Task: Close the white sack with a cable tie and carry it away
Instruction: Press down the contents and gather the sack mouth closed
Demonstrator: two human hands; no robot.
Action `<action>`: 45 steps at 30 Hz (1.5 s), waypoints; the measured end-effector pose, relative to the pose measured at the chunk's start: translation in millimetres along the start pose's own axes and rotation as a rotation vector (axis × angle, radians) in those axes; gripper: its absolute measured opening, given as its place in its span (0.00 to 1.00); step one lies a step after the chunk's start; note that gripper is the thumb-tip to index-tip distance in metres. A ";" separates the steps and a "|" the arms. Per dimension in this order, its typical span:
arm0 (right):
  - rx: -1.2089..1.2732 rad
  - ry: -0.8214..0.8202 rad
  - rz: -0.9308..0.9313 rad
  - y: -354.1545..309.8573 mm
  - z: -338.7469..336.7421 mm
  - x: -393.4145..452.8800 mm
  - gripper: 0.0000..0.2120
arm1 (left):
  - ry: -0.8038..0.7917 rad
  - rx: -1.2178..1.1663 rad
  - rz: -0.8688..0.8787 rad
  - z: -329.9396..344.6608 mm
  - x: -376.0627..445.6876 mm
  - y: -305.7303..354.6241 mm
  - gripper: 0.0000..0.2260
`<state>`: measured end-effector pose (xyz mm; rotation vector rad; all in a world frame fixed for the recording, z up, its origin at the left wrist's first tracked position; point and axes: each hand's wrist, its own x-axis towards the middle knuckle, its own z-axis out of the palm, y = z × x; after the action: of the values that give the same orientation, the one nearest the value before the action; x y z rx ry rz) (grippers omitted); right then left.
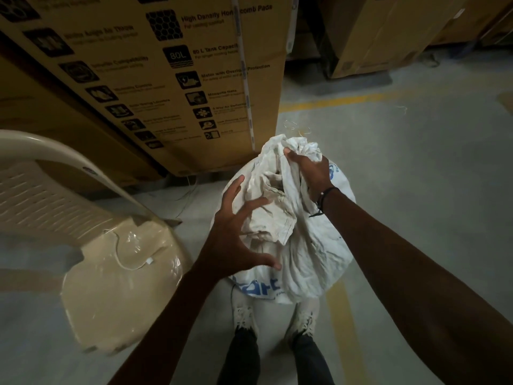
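A white sack [311, 245] with blue print stands on the floor in front of my feet, its mouth crumpled and partly gathered. My right hand [308, 170] grips a bunch of the sack's top fabric at the far side. Over the near side of the mouth, my left hand [238, 234] hovers with its fingers spread, holding nothing. A white cable tie [130, 254] lies on the seat of the chair to the left.
A beige plastic chair [91, 245] stands close on the left. A tall printed cardboard box [166, 79] rises behind the sack, more boxes [388, 31] at the back right. Yellow floor lines [341, 323] run under my feet; grey concrete floor [416, 151] lies to the right.
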<state>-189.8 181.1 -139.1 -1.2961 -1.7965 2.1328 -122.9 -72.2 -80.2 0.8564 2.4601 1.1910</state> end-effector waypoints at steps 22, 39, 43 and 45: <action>-0.005 0.054 -0.039 9.4 -23.1 13.1 0.20 | 0.314 -0.416 -0.300 -21.4 85.3 -53.9 0.24; 0.018 -0.045 0.086 19.9 -21.0 62.2 0.39 | 0.018 0.195 0.151 1.6 117.5 -84.5 0.16; 0.029 -0.098 0.021 16.7 -25.4 56.2 0.35 | 0.194 -0.195 -0.062 5.5 123.6 -82.8 0.11; 0.049 -0.161 -0.020 15.7 -27.8 51.3 0.35 | 0.216 -0.372 -0.158 3.2 125.8 -78.3 0.10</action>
<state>-198.5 225.4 -179.1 -1.1199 -1.7922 2.3158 -250.8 -30.5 -142.4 0.4420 2.2956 1.6812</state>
